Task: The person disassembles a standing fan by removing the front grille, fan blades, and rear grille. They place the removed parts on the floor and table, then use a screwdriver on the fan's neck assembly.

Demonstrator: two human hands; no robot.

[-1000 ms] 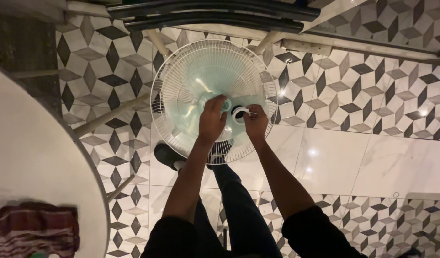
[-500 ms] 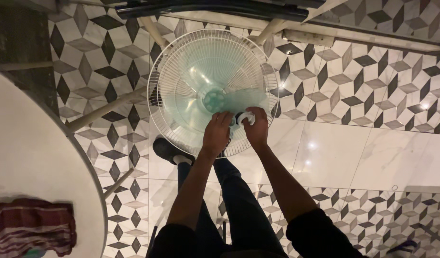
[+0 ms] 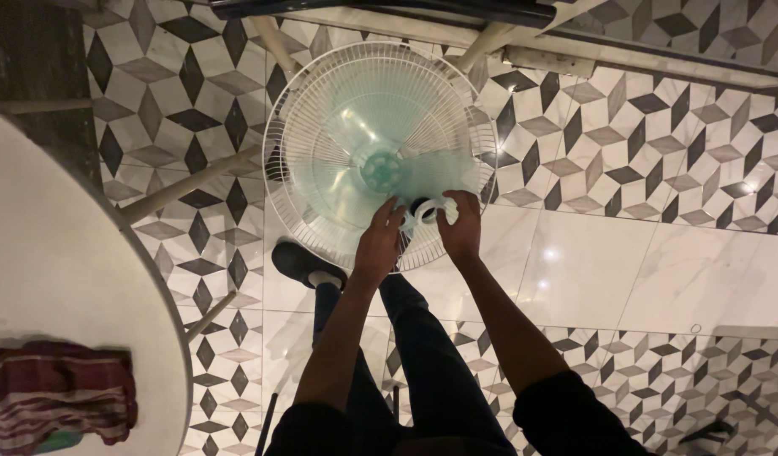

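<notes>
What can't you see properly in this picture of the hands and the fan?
- The small white and dark part between the hands: the fingers of the left hand and right hand cover much of it, and it is too small to tell its kind.
- The fan lower rim: hidden behind both hands.
- The striped cloth on the white table: cut off by the left and bottom edges.

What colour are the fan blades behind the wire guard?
The fan blades are translucent pale green, behind a white wire guard; the head view shows them clearly.
</notes>
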